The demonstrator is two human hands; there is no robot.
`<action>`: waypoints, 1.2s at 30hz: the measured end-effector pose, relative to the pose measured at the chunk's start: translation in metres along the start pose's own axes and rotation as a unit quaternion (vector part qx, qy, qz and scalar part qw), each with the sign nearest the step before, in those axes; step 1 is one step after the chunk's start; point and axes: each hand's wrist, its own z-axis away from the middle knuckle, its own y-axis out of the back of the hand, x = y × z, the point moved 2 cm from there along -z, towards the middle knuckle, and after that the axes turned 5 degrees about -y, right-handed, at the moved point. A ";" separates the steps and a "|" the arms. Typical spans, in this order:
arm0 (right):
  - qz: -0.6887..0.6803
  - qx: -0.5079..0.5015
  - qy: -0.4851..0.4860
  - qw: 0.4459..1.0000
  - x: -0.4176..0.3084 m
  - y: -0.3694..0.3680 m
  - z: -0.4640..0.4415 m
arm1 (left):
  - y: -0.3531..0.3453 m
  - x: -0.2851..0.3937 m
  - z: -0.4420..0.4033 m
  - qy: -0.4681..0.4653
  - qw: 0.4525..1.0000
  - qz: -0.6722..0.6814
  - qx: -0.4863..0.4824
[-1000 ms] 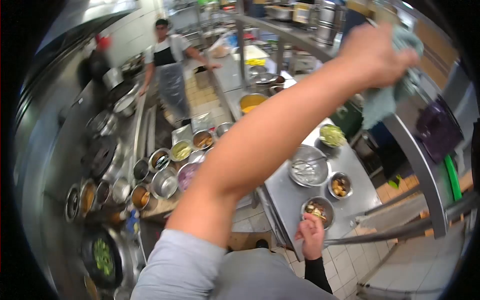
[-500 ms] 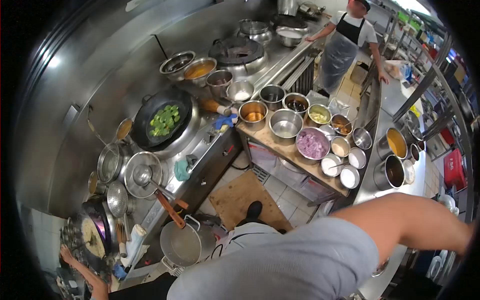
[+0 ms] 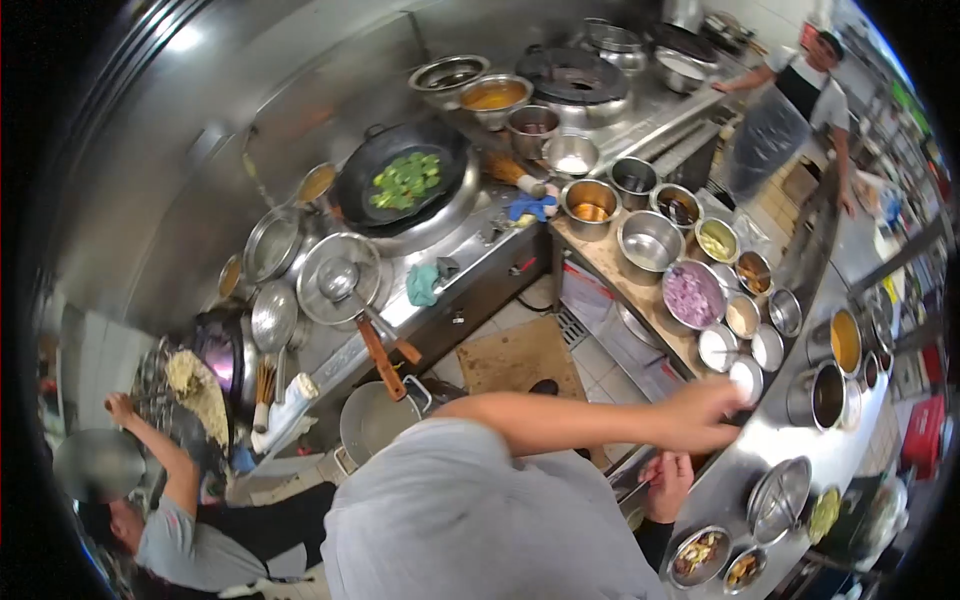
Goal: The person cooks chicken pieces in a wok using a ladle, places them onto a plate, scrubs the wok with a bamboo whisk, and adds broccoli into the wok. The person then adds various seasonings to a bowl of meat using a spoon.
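My left hand (image 3: 705,415), smeared by motion, is stretched across in front of me at the near end of the seasoning containers. Its fingers are beside a small tub of white seasoning (image 3: 745,376) and partly overlap it; whether they touch it I cannot tell. Just below, my right hand (image 3: 668,487), with a black sleeve at the wrist, has its fingers loosely bent and nothing visible in them. It is near the edge of the steel counter (image 3: 735,475). A bowl of mixed cut pieces (image 3: 698,556) and a metal strainer (image 3: 779,497) lie beyond it.
Green vegetables lie in a wok (image 3: 400,165) on the range. A ladle (image 3: 340,278) rests over a colander. Pots of sauces and a bowl of chopped purple onion (image 3: 694,295) crowd the wooden side table. A co-worker (image 3: 190,520) works at lower left; another person (image 3: 790,110) stands at the back.
My view has shifted. My left arm has swung in from the far right to the seasoning tubs. My right hand, the strainer and the bowls of cut pieces have come into view.
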 end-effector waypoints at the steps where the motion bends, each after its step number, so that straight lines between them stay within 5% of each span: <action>1: 0.010 -0.023 -0.027 0.999 0.014 -0.004 -0.012 | 0.018 -0.059 0.054 0.034 0.997 -0.070 0.025; 2: 0.034 -0.059 -0.053 0.996 0.024 -0.013 -0.026 | 0.046 -0.090 0.117 0.164 0.980 -0.072 0.085; 3: 0.092 -0.094 -0.089 0.987 0.039 -0.023 -0.043 | 0.084 -0.090 0.163 0.203 0.948 -0.234 0.076; 6: 0.241 -0.210 -0.191 0.928 0.060 -0.078 -0.084 | 0.164 -0.062 0.279 0.471 0.822 -0.184 0.261; 8: 0.337 -0.297 -0.229 0.864 0.068 -0.131 -0.110 | 0.196 -0.088 0.375 0.427 0.762 -0.205 0.442; 10: 0.433 -0.408 -0.058 0.801 0.103 -0.176 -0.139 | 0.227 -0.065 0.414 0.384 0.681 -0.257 0.567; 14: 0.478 -0.523 -0.061 0.703 0.140 -0.305 -0.164 | 0.249 -0.065 0.483 0.494 0.455 -0.419 0.611; 18: 0.391 -0.478 -0.301 0.727 0.195 -0.407 -0.154 | 0.258 -0.093 0.500 0.487 0.499 0.014 0.716; 19: 0.392 -0.473 -0.321 0.721 0.215 -0.424 -0.151 | 0.244 -0.140 0.535 0.379 0.535 0.150 0.740; 20: 0.392 -0.465 -0.342 0.717 0.229 -0.436 -0.147 | 0.253 -0.113 0.501 0.363 0.523 0.277 0.720; 21: 0.360 -0.473 -0.392 0.702 0.233 -0.448 -0.143 | 0.258 -0.106 0.479 0.357 0.456 0.303 0.757; 29: 0.157 -0.500 -0.664 0.533 0.202 -0.524 -0.139 | 0.253 -0.102 0.466 0.308 0.481 0.333 0.751; 32: 0.100 -0.542 -0.650 0.523 0.206 -0.558 -0.146 | 0.251 -0.104 0.470 0.311 0.480 0.340 0.747; 36: 0.241 -0.573 -0.444 0.645 0.154 -0.592 -0.138 | 0.254 -0.103 0.469 0.290 0.461 0.372 0.752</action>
